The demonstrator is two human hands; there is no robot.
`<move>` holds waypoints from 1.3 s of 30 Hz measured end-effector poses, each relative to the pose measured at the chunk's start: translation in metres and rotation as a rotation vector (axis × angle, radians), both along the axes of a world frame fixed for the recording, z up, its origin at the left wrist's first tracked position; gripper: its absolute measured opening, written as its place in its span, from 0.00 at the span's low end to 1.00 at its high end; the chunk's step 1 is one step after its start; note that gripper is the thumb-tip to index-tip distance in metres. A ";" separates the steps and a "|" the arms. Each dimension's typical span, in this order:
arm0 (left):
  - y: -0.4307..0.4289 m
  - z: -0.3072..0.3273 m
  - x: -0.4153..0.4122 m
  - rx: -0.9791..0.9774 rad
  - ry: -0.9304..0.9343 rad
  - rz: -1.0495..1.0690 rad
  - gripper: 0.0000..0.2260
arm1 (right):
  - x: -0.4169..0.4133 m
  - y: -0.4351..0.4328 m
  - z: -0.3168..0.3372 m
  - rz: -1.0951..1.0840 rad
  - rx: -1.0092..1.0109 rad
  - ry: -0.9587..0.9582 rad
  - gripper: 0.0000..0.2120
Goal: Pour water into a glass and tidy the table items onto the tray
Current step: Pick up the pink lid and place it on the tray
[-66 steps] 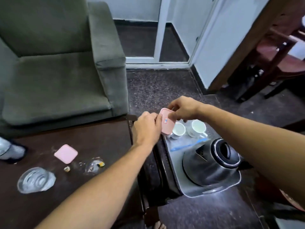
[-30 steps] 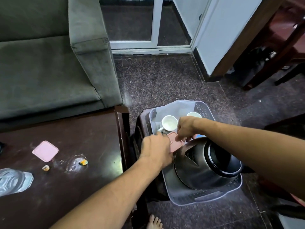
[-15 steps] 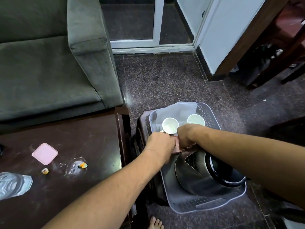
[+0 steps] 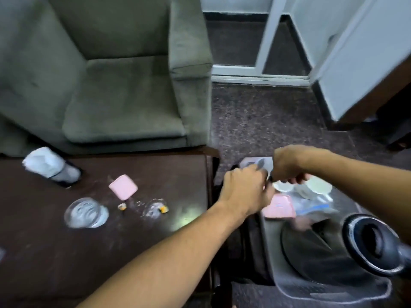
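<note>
Tray (image 4: 275, 252) holds one pink pad (image 4: 279, 207), just beyond the kettle (image 4: 333, 252). My left hand (image 4: 244, 190) curls beside it, my right hand (image 4: 289, 166) over the cups (image 4: 318, 186) — grips unclear. I'd release gently, then fetch the other pink pad (image 4: 123, 187) from the table (image 4: 111, 241).

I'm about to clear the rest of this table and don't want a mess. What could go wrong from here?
1. The tray is crowded: the kettle, two cups and a pink case sit close, so either hand could knock a cup.
2. The glass on the table may spill if bumped.
3. The small scraps are easy to miss.
</note>
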State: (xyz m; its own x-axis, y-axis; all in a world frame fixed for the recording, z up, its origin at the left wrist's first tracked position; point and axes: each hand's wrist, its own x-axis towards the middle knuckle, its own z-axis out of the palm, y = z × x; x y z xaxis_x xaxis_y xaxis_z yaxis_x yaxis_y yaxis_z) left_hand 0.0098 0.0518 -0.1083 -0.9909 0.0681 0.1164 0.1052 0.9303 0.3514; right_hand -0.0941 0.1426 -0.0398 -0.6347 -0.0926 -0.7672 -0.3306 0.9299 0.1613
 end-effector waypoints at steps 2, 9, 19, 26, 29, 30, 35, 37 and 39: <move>-0.038 0.009 0.007 0.125 0.040 0.202 0.10 | 0.009 -0.048 0.010 0.019 -0.169 0.185 0.16; -0.210 -0.001 0.062 0.223 -0.012 0.651 0.08 | 0.074 -0.230 -0.019 0.006 -0.631 0.268 0.16; -0.310 -0.082 0.178 0.260 -0.341 0.610 0.12 | 0.159 -0.302 -0.164 -0.047 -0.287 0.082 0.19; -0.279 -0.133 0.144 0.222 -0.446 0.613 0.14 | 0.152 -0.287 -0.220 -0.017 -0.292 0.155 0.14; -0.274 -0.153 0.127 0.156 -0.428 0.700 0.12 | 0.150 -0.287 -0.228 0.029 -0.310 0.174 0.12; -0.274 -0.159 0.123 0.136 -0.418 0.723 0.11 | 0.149 -0.287 -0.230 0.040 -0.320 0.172 0.12; -0.278 -0.176 0.110 0.094 -0.442 0.825 0.13 | 0.145 -0.294 -0.231 -0.027 -0.471 0.156 0.09; -0.278 -0.177 0.109 0.078 -0.457 0.832 0.13 | 0.142 -0.296 -0.228 -0.062 -0.533 0.144 0.07; -0.278 -0.176 0.107 0.054 -0.479 0.823 0.13 | 0.140 -0.297 -0.224 -0.088 -0.585 0.145 0.08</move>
